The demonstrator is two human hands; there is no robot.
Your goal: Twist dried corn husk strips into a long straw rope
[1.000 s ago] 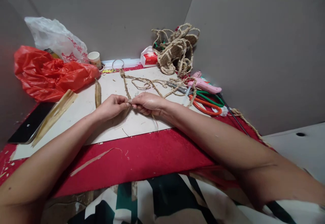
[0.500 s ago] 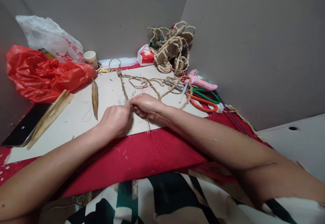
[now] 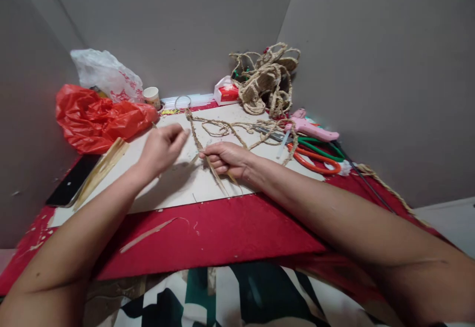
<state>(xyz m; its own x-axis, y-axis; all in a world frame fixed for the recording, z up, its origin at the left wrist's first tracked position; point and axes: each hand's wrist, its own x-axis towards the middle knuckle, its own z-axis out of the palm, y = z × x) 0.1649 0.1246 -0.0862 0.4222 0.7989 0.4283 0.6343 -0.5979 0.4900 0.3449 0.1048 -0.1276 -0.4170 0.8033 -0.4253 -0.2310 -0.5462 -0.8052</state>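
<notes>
Rope (image 3: 195, 131) is stretched down the middle of the white board (image 3: 181, 188), from a knotted top end just beside a thin ring (image 3: 176, 103) to the fingertips of the right hand (image 3: 226, 159). Its lower end is pinched there between thumb and forefinger, with the other fingers curled in, and loose strands (image 3: 218, 178) are trailed below the grip toward the near edge of the board. The left hand (image 3: 163, 146) is held apart from the right, raised over the board to the left of the rope, with its fingers bent; whether anything is gripped in it cannot be told. To the right of the rope, more cord (image 3: 237, 131) is spread in loose loops, partly laid across the scissors (image 3: 315, 161). Beside these a pink glue gun (image 3: 311, 128) is placed. At the back, a rope heap (image 3: 260, 84) is piled against a tissue pack (image 3: 228, 93), and clear sticks (image 3: 198, 100) are lined up between the pack and a paper cup (image 3: 151, 95). On the left, a red bag (image 3: 100, 124) is bunched in front of a white bag (image 3: 107, 74); nearer, a dry husk (image 3: 102, 171) is set beside a phone (image 3: 70, 183). On the red cloth (image 3: 222, 233), in front of the board, a pale shred (image 3: 148, 235) is seen.
</notes>
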